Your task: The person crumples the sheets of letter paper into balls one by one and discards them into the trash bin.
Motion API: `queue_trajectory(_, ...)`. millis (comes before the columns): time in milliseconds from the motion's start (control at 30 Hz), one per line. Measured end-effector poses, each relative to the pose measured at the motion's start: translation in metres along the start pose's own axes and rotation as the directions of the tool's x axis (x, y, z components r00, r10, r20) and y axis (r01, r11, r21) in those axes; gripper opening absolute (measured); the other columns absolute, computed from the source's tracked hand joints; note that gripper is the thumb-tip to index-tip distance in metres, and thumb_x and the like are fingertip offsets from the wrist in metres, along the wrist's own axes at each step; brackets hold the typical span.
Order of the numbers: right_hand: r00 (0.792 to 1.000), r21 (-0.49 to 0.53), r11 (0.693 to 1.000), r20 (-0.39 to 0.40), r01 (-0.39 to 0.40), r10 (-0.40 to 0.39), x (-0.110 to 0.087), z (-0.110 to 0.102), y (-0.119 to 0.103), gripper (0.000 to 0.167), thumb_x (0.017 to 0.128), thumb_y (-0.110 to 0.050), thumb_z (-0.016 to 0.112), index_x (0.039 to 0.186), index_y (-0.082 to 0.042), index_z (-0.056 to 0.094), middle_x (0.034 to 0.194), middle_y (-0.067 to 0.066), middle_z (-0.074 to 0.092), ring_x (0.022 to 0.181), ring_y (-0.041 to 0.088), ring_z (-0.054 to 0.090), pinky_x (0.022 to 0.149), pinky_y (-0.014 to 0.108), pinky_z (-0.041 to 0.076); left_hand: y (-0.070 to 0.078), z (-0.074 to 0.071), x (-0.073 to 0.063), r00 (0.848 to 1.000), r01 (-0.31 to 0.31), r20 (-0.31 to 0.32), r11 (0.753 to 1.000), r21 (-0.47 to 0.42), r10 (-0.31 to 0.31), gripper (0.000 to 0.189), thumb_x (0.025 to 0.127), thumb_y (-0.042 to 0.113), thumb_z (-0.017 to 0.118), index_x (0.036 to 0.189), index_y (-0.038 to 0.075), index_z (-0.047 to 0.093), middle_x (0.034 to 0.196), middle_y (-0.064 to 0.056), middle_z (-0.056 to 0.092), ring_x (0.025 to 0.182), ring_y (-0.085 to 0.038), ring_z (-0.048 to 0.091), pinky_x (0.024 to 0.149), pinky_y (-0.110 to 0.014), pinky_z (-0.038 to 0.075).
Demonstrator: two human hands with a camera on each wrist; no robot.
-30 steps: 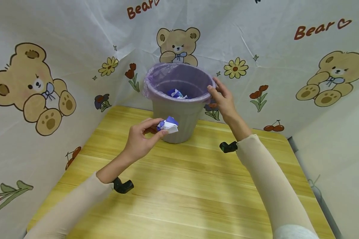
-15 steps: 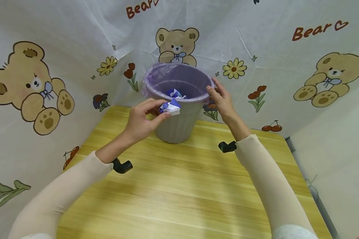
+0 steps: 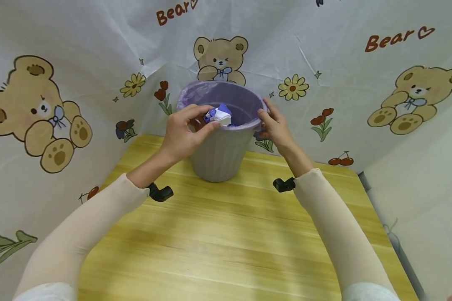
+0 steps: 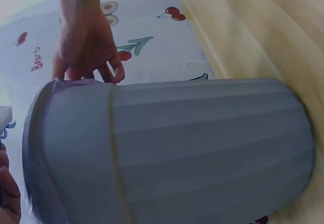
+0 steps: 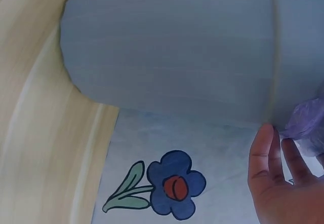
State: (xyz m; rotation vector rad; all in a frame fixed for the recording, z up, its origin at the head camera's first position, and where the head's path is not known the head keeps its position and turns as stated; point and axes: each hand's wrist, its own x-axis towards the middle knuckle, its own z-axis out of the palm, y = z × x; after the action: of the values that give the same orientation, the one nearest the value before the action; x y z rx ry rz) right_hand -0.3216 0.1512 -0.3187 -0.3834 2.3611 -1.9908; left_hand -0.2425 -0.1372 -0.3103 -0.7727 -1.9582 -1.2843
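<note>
My left hand (image 3: pixel 182 129) pinches a crumpled blue-and-white piece of paper or wrapper (image 3: pixel 222 116) between thumb and fingers, level with the near rim of a grey trash can (image 3: pixel 220 154). A corner of this paper (image 4: pixel 5 116) shows at the left edge of the left wrist view. The can stands upright, lined with a thin purple bag (image 3: pixel 190 94) folded over its rim. On the can's right side, my right hand (image 3: pixel 280 127) grips the rim, thumb on top and fingers outside; these fingertips (image 5: pixel 263 138) touch the wall below. The held paper hides most of the can's contents.
The can stands near the back of a wooden table (image 3: pixel 211 234). A white cloth printed with bears and flowers (image 3: pixel 256 54) hangs close behind and along the sides. Black mounts (image 3: pixel 160 193) stick out at both sleeve cuffs.
My left hand has risen with the crumpled paper from in front of the can's wall up to its rim. The right hand has kept its hold on the rim.
</note>
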Motion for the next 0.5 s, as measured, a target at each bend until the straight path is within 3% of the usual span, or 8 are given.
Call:
queue_trajectory(133, 1.000, -0.001, 1.000, -0.007, -0.002, 0.002, -0.001, 0.002, 0.000, 0.067, 0.112, -0.038, 0.052, 0.173, -0.029, 0.026, 0.120, -0.007, 0.058, 0.085, 0.007, 0.061, 0.067, 0.022, 0.059, 0.002, 0.000, 0.013, 1.000, 0.023, 0.004, 0.998, 0.054, -0.024, 0.036, 0.091, 0.020, 0.089, 0.122, 0.005, 0.080, 0.094, -0.012, 0.075, 0.073, -0.016, 0.064, 0.067, -0.019, 0.052)
queue_trajectory(233, 1.000, 0.014, 1.000, -0.007, -0.005, 0.006, -0.001, 0.002, 0.001, 0.067, 0.112, -0.038, 0.053, 0.173, -0.029, 0.025, 0.118, -0.009, 0.058, 0.084, 0.006, 0.062, 0.066, 0.022, 0.058, 0.004, 0.002, 0.023, 0.996, 0.080, 0.016, 0.991, 0.105, -0.082, 0.037, 0.091, 0.025, 0.089, 0.122, 0.006, 0.080, 0.095, -0.011, 0.075, 0.076, -0.015, 0.064, 0.069, -0.021, 0.052)
queue_trajectory(500, 0.998, -0.047, 0.999, -0.063, -0.009, 0.006, -0.001, 0.003, 0.001, 0.067, 0.110, -0.040, 0.053, 0.172, -0.028, 0.028, 0.128, 0.000, 0.059, 0.081, 0.008, 0.063, 0.065, 0.019, 0.059, 0.009, 0.009, 0.046, 0.976, 0.199, 0.033, 0.939, 0.280, -0.217, 0.043, 0.093, 0.038, 0.086, 0.127, 0.013, 0.079, 0.102, -0.005, 0.078, 0.079, -0.016, 0.067, 0.072, -0.027, 0.052)
